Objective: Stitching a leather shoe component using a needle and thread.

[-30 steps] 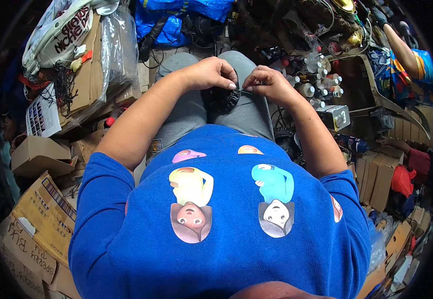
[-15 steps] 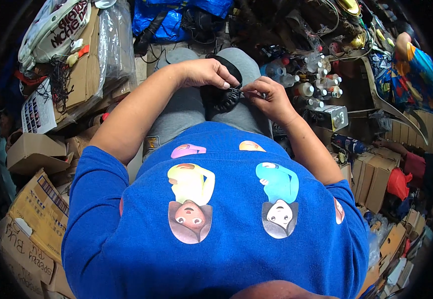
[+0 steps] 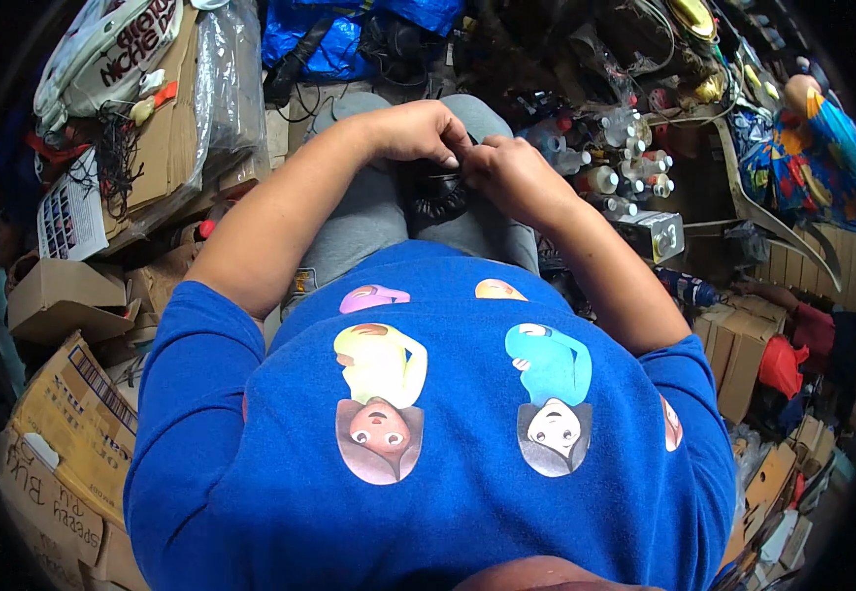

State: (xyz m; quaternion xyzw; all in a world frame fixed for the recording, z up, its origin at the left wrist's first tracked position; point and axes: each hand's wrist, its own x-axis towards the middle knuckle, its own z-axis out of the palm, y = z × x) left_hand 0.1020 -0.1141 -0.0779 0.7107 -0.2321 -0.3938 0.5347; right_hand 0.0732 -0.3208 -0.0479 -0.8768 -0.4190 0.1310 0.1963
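Note:
On my lap, between the knees of my grey trousers [image 3: 344, 222], rests a black shoe [image 3: 440, 200] with a gathered, ribbed edge. Its upper part is covered by my hands. My left hand [image 3: 426, 135] bends over it from the left, fingers and thumb closed on its edge. Right beside it, my right hand [image 3: 509, 169] is closed, with fingertips pressed together against the shoe. Whatever is pinched in the right fingers is too small and hidden to make out. The two hands nearly touch.
Several small bottles [image 3: 630, 167] stand to the right of my knees, beside a metal tin [image 3: 657, 234]. Flattened cardboard [image 3: 167, 128] and clear plastic [image 3: 226, 89] lie on the left. An open cardboard box [image 3: 71, 300] sits lower left. Blue bags [image 3: 325, 44] lie ahead.
My right hand has moved in to the left and turned over, meeting the left hand above the shoe. My left hand has shifted slightly away from my body.

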